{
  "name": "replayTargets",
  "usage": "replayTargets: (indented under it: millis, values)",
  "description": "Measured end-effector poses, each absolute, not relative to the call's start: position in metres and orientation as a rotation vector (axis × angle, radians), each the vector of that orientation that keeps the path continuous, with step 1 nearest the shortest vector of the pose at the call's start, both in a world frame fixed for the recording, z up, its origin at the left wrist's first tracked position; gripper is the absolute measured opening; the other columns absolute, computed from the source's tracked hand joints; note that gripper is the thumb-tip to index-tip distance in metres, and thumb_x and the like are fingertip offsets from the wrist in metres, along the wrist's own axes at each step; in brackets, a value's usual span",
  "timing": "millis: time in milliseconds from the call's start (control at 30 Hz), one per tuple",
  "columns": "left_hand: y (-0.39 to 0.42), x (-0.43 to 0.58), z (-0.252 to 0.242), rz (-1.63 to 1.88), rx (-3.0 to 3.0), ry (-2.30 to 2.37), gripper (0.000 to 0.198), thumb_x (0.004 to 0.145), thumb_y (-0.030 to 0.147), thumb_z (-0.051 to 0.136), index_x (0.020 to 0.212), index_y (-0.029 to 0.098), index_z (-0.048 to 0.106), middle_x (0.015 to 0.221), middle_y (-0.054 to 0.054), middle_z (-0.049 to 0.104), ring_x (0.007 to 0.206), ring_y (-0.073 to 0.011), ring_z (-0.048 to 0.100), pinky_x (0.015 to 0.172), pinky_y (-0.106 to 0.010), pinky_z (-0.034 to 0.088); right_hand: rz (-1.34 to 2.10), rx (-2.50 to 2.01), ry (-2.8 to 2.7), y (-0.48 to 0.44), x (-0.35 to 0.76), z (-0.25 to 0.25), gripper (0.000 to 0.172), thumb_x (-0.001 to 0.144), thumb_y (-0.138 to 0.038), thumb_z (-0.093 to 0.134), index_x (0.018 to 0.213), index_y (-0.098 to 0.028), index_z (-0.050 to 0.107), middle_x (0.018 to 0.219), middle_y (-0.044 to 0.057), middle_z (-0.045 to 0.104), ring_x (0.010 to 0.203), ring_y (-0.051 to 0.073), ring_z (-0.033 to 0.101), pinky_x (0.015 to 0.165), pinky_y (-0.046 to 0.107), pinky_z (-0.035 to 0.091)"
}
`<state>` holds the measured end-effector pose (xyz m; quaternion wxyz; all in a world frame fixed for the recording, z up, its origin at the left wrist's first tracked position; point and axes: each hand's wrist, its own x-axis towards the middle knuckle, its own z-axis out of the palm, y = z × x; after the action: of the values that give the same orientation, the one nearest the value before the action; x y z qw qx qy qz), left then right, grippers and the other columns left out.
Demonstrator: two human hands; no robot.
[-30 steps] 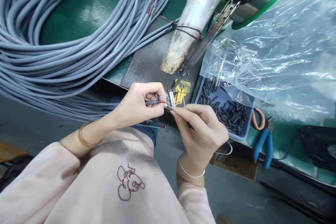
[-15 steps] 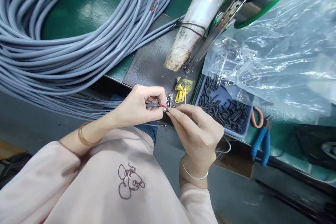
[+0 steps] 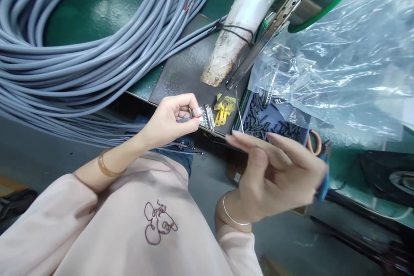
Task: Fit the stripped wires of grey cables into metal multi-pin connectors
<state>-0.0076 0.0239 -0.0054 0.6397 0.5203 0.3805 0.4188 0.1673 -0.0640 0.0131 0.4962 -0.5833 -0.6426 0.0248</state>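
My left hand point(image 3: 168, 123) is closed on the end of a grey cable, pinching it just behind a small metal multi-pin connector point(image 3: 208, 117) where coloured wires meet the pins. My right hand point(image 3: 278, 172) is to the right of the connector and apart from it, a little blurred, with its fingers stretched towards the left. A thin stiff wire point(image 3: 238, 110) rises from between its thumb and fingers. Both hands hover over the front edge of the bench, above my lap.
A big coil of grey cables point(image 3: 80, 51) fills the left of the green bench. On the dark plate point(image 3: 184, 73) lie yellow pieces point(image 3: 223, 110) and a wrapped tool point(image 3: 239, 21). To the right are a blue tray of black sleeves point(image 3: 274, 120), a plastic bag point(image 3: 339, 64) and blue-handled pliers point(image 3: 323, 189).
My right hand has drawn away from the connector to the right and spread its fingers. My left hand has lifted the connector slightly.
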Motion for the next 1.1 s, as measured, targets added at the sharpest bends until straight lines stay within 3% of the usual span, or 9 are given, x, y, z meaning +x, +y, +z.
replayTargets:
  millis: [67, 267, 467, 1100]
  values:
    - [0.026, -0.007, -0.006, 0.956, 1.186, 0.867, 0.014, 0.067, 0.014, 0.072, 0.069, 0.016, 0.058, 0.068, 0.002, 0.062, 0.057, -0.0053, 0.054, 0.054, -0.016, 0.046, -0.034, -1.471, -1.554, -0.058, 0.165, 0.006, 0.028, 0.088, -0.011, 0.073, 0.109, -0.028, 0.068, 0.090, -0.005, 0.081, 0.082, 0.015, 0.080, 0.071, 0.023, 0.062]
    - [0.028, 0.001, -0.002, 1.065, 1.197, 0.899, 0.016, 0.066, 0.013, 0.074, 0.070, 0.016, 0.058, 0.070, 0.002, 0.064, 0.056, -0.0043, 0.053, 0.051, -0.015, 0.043, 0.155, -1.401, -1.639, -0.034, 0.153, -0.011, 0.010, 0.091, -0.015, 0.070, 0.089, -0.022, 0.063, 0.100, 0.001, 0.081, 0.089, 0.014, 0.079, 0.073, 0.023, 0.064]
    - [0.031, 0.010, 0.004, 1.188, 1.242, 0.982, 0.018, 0.069, 0.007, 0.071, 0.075, 0.018, 0.057, 0.068, 0.004, 0.062, 0.057, -0.0045, 0.053, 0.050, -0.015, 0.042, 0.115, -1.367, -1.575, -0.025, 0.148, -0.013, 0.010, 0.090, -0.015, 0.069, 0.089, -0.023, 0.063, 0.098, 0.000, 0.081, 0.090, 0.015, 0.079, 0.074, 0.024, 0.064]
    - [0.030, 0.015, 0.013, 1.192, 1.213, 1.013, 0.020, 0.071, 0.011, 0.073, 0.075, 0.019, 0.055, 0.066, 0.005, 0.060, 0.053, -0.0039, 0.051, 0.048, -0.016, 0.043, 0.161, -1.377, -1.594, -0.026, 0.153, -0.002, 0.010, 0.090, -0.015, 0.069, 0.089, -0.023, 0.063, 0.104, 0.002, 0.081, 0.096, 0.017, 0.079, 0.076, 0.028, 0.066]
